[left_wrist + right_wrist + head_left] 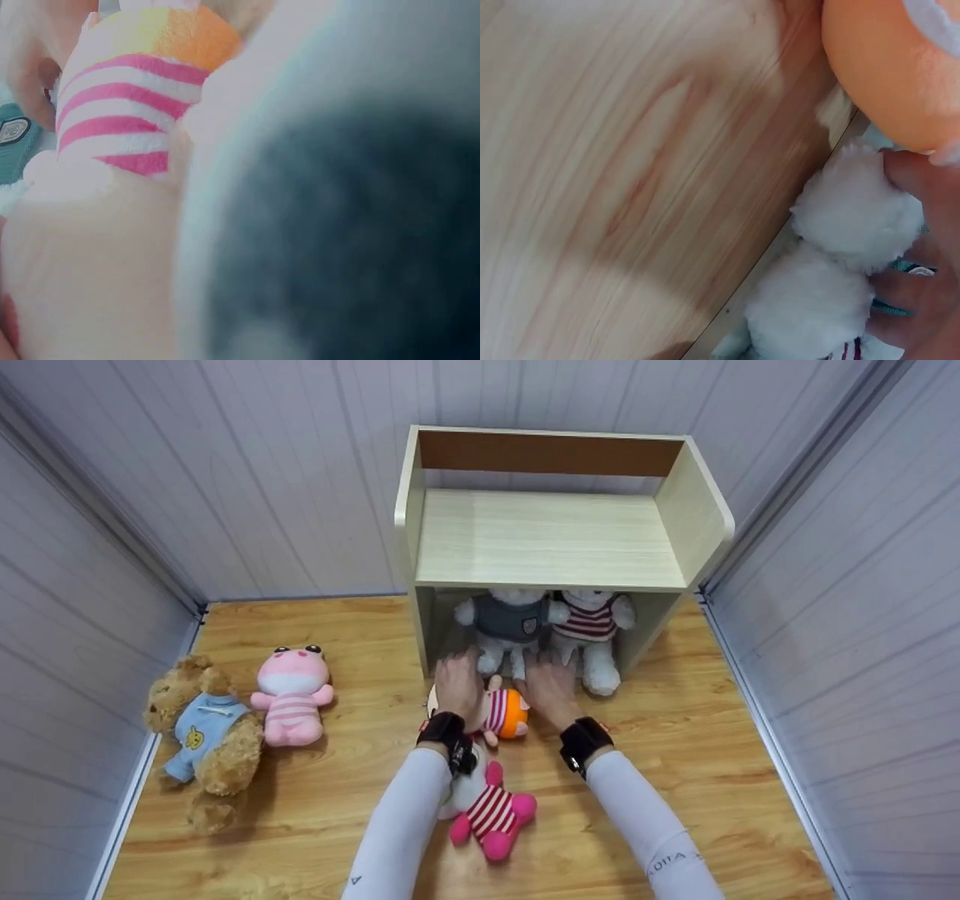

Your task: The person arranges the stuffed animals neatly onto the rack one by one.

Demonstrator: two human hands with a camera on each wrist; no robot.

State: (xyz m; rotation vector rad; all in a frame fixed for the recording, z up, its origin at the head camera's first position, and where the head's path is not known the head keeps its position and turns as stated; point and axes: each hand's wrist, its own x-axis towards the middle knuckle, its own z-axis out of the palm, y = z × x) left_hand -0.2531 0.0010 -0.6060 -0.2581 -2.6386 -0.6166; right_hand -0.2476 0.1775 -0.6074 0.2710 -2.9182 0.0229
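Inside the lower compartment of a pale wooden shelf [547,540] sit two white plush bears, their heads mostly hidden by the board above. One bear [510,619] wears a grey-teal sweater with a badge; the other bear [587,622] wears dark red stripes. My right hand [551,690] has its thumb and fingers around a white leg [859,206] of the sweatered bear. Beside that bear's other leg is my left hand [459,686], fingertips hidden. A doll with pink stripes and an orange bottom [514,712] lies between my wrists, partly under the left hand.
Nearer me, by the left forearm, lies a plush toy with a red-striped body and pink limbs [493,814]. On the wood-look floor at left are a pink striped plush [294,697] and a brown teddy bear in light blue [210,727]. Panel walls [300,472] enclose the area.
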